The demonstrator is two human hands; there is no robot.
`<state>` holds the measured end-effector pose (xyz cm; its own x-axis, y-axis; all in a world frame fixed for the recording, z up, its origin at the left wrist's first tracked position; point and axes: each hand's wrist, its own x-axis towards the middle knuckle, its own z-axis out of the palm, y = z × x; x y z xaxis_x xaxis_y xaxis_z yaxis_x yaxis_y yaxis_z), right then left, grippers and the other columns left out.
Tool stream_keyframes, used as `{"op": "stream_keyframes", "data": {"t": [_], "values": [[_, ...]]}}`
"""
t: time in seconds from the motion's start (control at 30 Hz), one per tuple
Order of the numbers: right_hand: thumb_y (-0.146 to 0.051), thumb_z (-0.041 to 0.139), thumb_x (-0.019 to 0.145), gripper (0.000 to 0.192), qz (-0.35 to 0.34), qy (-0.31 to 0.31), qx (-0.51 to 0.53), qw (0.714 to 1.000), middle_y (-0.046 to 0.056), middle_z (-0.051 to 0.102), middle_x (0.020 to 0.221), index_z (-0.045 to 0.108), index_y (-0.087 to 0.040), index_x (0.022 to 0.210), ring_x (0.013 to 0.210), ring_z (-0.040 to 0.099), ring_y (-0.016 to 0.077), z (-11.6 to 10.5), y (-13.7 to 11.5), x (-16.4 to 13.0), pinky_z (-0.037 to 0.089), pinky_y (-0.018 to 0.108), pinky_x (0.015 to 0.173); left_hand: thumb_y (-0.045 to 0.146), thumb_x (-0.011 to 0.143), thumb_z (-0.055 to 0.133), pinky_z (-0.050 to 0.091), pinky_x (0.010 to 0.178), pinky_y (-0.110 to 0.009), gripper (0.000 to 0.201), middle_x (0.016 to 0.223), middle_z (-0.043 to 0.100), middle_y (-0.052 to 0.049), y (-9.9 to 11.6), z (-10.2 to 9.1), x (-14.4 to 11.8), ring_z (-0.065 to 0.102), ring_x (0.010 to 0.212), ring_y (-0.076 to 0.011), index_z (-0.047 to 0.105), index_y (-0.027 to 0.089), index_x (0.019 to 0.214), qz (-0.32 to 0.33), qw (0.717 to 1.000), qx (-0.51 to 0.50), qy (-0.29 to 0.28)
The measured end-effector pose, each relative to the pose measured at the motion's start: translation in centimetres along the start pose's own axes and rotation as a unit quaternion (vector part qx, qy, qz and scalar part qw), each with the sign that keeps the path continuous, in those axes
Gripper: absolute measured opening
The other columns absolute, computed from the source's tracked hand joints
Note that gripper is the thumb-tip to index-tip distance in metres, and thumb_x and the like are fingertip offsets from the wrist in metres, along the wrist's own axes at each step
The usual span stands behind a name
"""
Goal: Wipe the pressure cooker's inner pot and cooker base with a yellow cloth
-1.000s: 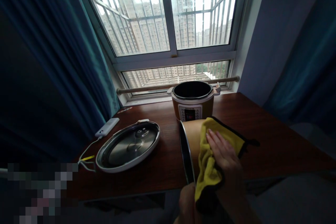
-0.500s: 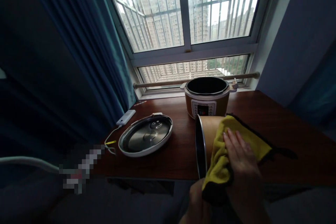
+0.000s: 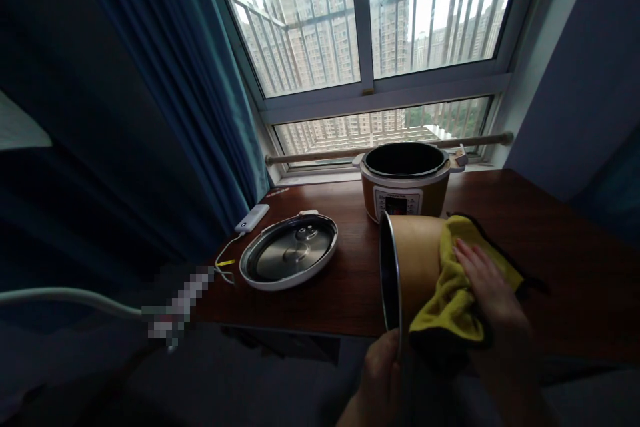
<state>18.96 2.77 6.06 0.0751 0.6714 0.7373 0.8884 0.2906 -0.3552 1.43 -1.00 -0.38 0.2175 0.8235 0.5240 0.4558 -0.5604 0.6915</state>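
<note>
Your left hand (image 3: 383,361) has its fingers closed around the lower rim of the tan pot (image 3: 417,250). Your right hand (image 3: 490,287) lies open on the yellow cloth (image 3: 450,297), its fingers nearly straight and close together, with the cloth between them and the pot's outer wall; you cannot tell where that thumb sits. The pot is on its side in front of you, its dark mouth facing left and its wall overlapping the worktop's front edge in view; whether it touches the worktop (image 3: 320,303) is unclear. The cloth has black edging and covers the right part of the pot.

Behind the pot, near the window (image 3: 364,20), your cooker (image 3: 407,187) stands upright and uncovered, its control panel facing you. To the left, the round lid (image 3: 290,253) rests with its metal inner side up. Beyond it lies a white device (image 3: 253,219) with a cable (image 3: 223,249) attached, near the blue curtain (image 3: 200,80)
</note>
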Motion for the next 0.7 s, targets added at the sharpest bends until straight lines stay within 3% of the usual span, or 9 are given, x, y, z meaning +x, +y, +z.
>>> {"op": "stream_keyframes", "data": {"t": [0.1, 0.2, 0.27, 0.37, 0.43, 0.57, 0.7], "values": [[-0.016, 0.034, 0.084, 0.053, 0.041, 0.007, 0.013, 0.999, 0.005, 0.042, 0.137, 0.036, -0.022, 0.137, 0.127, 0.038, 0.0258, -0.6, 0.8, -0.3, 0.038, 0.045, 0.102, 0.038, 0.092, 0.021, 0.052, 0.082, -0.031, 0.05, 0.11, 0.064, -0.014, -2.9, 0.1, 0.6, 0.06, 0.102, -0.0211, 0.054, 0.014, 0.121, 0.037, 0.997, -0.012, -0.072], [-0.015, 0.034, 0.084, 0.054, 0.051, 0.003, 0.017, 0.999, 0.004, 0.043, 0.137, 0.036, -0.024, 0.137, 0.128, 0.037, 0.0255, -0.9, 0.7, -0.7, 0.038, 0.044, 0.102, 0.038, 0.089, 0.033, 0.049, 0.088, -0.033, 0.045, 0.117, 0.06, -0.015, -3.4, -0.4, 0.0, 0.056, 0.109, -0.0232, 0.056, 0.015, 0.119, 0.045, 0.993, 0.006, -0.107], [-0.015, 0.031, 0.086, 0.053, 0.056, -0.004, 0.017, 0.998, 0.004, 0.041, 0.138, 0.033, -0.024, 0.138, 0.129, 0.034, 0.0247, -0.8, 0.5, -1.0, 0.036, 0.045, 0.104, 0.045, 0.086, 0.037, 0.049, 0.088, -0.034, 0.047, 0.115, 0.061, -0.015, -2.7, -0.7, -0.2, 0.057, 0.107, -0.0248, 0.057, 0.014, 0.117, 0.032, 0.997, 0.005, -0.075], [-0.015, 0.026, 0.089, 0.052, 0.065, -0.012, 0.007, 0.998, 0.005, 0.037, 0.141, 0.027, -0.023, 0.141, 0.132, 0.029, 0.0233, -0.4, 0.3, -1.3, 0.031, 0.046, 0.106, 0.048, 0.086, 0.038, 0.049, 0.084, -0.034, 0.05, 0.11, 0.062, -0.015, -0.6, -0.8, 1.1, 0.058, 0.101, -0.0238, 0.056, 0.013, 0.117, -0.068, 0.997, -0.022, 0.0], [-0.017, 0.024, 0.091, 0.051, 0.053, -0.006, -0.004, 0.999, 0.005, 0.035, 0.142, 0.022, -0.023, 0.142, 0.133, 0.027, 0.0227, -0.2, 0.4, -1.6, 0.03, 0.046, 0.106, 0.048, 0.086, 0.038, 0.049, 0.079, -0.031, 0.048, 0.099, 0.065, -0.013, 0.9, -0.6, 2.8, 0.059, 0.091, -0.0211, 0.058, 0.012, 0.111, -0.132, 0.989, -0.065, 0.005], [-0.018, 0.024, 0.092, 0.05, 0.026, 0.003, -0.022, 0.999, 0.005, 0.033, 0.143, 0.02, -0.022, 0.142, 0.133, 0.026, 0.0224, 0.0, 0.8, -2.3, 0.03, 0.043, 0.106, 0.059, 0.081, 0.041, 0.049, 0.063, -0.026, 0.051, 0.066, 0.062, -0.005, 2.0, 0.3, 5.5, 0.055, 0.067, -0.016, 0.065, 0.015, 0.082, -0.189, 0.975, -0.117, 0.018], [-0.016, 0.023, 0.092, 0.051, 0.019, 0.009, -0.037, 0.999, 0.006, 0.034, 0.142, 0.021, -0.02, 0.142, 0.133, 0.027, 0.0227, -0.3, 0.5, -2.9, 0.031, 0.042, 0.105, 0.065, 0.078, 0.039, 0.049, 0.056, -0.026, 0.056, 0.061, 0.059, -0.004, 2.5, 1.0, 5.0, 0.052, 0.059, -0.0146, 0.062, 0.016, 0.065, -0.216, 0.971, -0.078, 0.072]]}}
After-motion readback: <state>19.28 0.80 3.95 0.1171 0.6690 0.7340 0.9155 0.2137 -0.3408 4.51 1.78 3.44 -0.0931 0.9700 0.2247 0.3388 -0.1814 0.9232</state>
